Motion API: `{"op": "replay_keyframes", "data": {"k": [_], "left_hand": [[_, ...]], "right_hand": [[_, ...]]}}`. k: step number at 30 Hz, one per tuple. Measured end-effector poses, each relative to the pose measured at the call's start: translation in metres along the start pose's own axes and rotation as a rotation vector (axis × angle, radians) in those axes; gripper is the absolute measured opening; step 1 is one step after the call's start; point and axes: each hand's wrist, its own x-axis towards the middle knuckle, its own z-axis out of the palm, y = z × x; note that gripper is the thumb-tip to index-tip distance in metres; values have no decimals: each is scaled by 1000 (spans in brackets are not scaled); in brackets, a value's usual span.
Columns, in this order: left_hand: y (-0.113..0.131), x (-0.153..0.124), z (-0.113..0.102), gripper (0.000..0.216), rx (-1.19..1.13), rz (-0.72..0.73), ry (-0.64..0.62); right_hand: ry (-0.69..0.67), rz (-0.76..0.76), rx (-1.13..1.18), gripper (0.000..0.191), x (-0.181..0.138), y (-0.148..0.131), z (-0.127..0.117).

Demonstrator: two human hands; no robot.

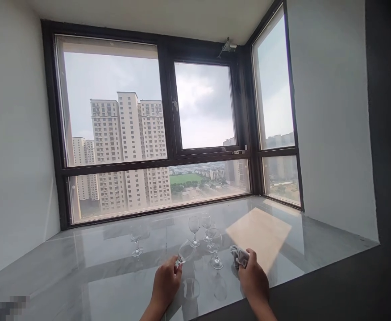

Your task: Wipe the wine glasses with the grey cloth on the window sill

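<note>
Dark-framed corner window (171,111); pale walls (332,125)

The one head-worn camera looks forward from above and across the windowsill (105,254), facing the window (169,111) farther off at twelve o'clock, with the left hand (166,281) close between six and seven and the right hand (255,278) close at five.

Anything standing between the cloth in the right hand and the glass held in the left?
Yes, in this view: an upright glass stands on the sill between the cloth in the right hand and the tilted glass in the left hand. The exact depth is unclear.
</note>
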Motion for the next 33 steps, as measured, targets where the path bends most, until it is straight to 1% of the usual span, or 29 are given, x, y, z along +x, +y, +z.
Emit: {"op": "replay_keyframes", "data": {"k": [3,8,10,12,14,15,16,17,19,20,21,23,24,27,30,33], "left_hand": [[4,0,-4,23,51,-35,1],[12,0,-12,21,114,-75,-28],[13,0,-12,20,127,-83,-25],[14,1,-13,20,130,-91,-18],[16,1,-13,20,123,-97,-19],[17,0,-14,21,119,-100,-21],[18,0,-14,21,115,-97,-21],[19,-1,-16,21,113,-88,-23],[21,-4,-18,20,111,-42,-40],[21,-5,-19,18,112,-9,-54],[21,-7,-19,16,112,27,-68],[18,-8,-19,13,114,76,-78],[16,-8,-18,13,117,86,-71],[12,-6,-15,13,133,82,-46],[11,-5,-14,15,150,84,-59],[12,-5,-16,18,148,97,-70]], "right_hand": [[-7,-14,-3,36,-2,-3,-4],[-6,-18,10,26,-2,-5,-12],[13,-22,23,25,-4,-3,-10],[47,-53,63,25,-11,-1,-2],[82,-155,145,26,-26,-2,10],[83,-251,202,29,-36,-5,17],[74,-377,267,35,-47,-10,23],[81,-476,327,39,-58,-18,27],[105,-612,411,46,-78,-40,31],[118,-660,437,49,-85,-54,30],[116,-677,438,51,-91,-68,27],[87,-680,394,52,-95,-97,18],[72,-659,356,53,-94,-109,12],[70,-577,260,58,-85,-132,-6],[120,-509,237,59,-75,-132,-19],[148,-425,268,56,-72,-120,-24]]}}
